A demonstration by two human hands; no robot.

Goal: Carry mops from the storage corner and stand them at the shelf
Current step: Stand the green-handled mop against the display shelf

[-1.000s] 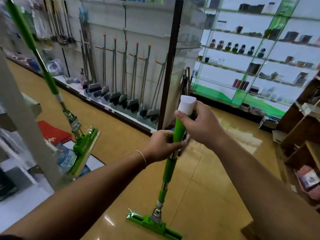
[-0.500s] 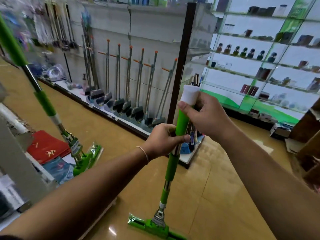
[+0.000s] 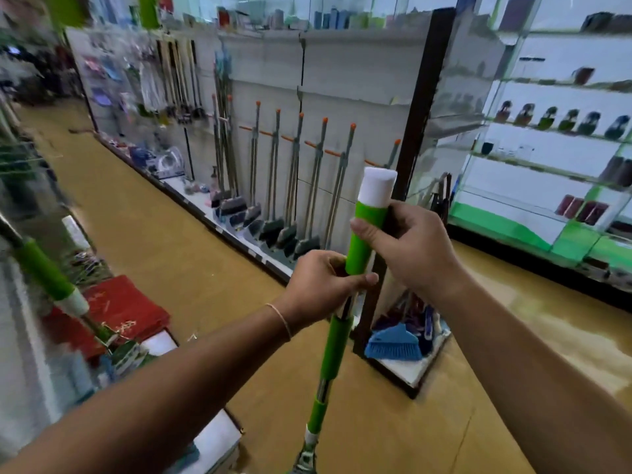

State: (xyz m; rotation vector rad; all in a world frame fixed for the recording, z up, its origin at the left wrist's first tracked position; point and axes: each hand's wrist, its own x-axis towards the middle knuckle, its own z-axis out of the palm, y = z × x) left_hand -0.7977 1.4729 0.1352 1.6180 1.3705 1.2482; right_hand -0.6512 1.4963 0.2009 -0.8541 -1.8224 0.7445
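I hold a green mop [image 3: 337, 340] upright in front of me, its white cap at the top and its head cut off by the bottom edge. My right hand [image 3: 410, 251] grips the green handle just under the cap. My left hand [image 3: 321, 289] grips the pole lower down, where the green sleeve meets bare metal. A second green mop [image 3: 51, 278] leans at the left against a shelf unit, its head near red packets. Across the aisle runs a long shelf [image 3: 239, 230] with a row of orange-tipped mops [image 3: 297, 186] standing against its back panel.
Tan tiled floor [image 3: 143, 234] stretches down the aisle. A dark upright post [image 3: 417, 142] ends the shelf, with a blue brush [image 3: 393, 343] on its low base. Glass display shelves [image 3: 547, 165] fill the right. Red packets [image 3: 116, 313] lie low at the left.
My view has swung and moved closer to the shelf end; the post and blue brush are now nearer. Both hands keep the same grip on the mop. The leaning mop has slid toward the left edge.
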